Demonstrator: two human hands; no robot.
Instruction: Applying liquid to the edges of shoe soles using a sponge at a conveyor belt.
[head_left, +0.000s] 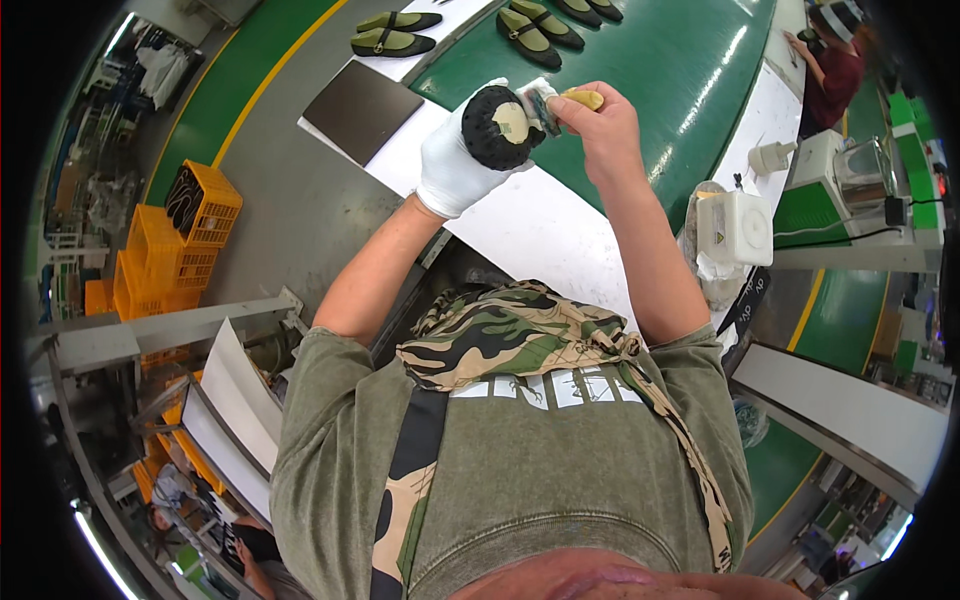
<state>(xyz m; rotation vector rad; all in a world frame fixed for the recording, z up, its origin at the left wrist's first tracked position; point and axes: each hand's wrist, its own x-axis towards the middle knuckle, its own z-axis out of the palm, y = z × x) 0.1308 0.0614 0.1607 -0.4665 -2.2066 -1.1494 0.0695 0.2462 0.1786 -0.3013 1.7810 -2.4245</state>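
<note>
In my white-gloved left hand [455,165] is a black shoe [490,130], seen nearly end-on, with a gathered dark edge around a pale oval patch. Bare fingers of my right hand [606,125] pinch a small tool with a yellowish handle [584,98], apparently a brush. Its dark greenish head meets the shoe's right side, where whitish material also shows; the exact contact is hard to make out. Both hands are raised over the white edge of the workbench [540,225].
Several black shoes with olive insides [395,38] stand on the far side, partly on the green belt [640,70]. A dark flat board [362,112] lies to the left. Orange crates [170,245] are stacked at left. A white container [735,228] sits right; another person [835,75] works beyond.
</note>
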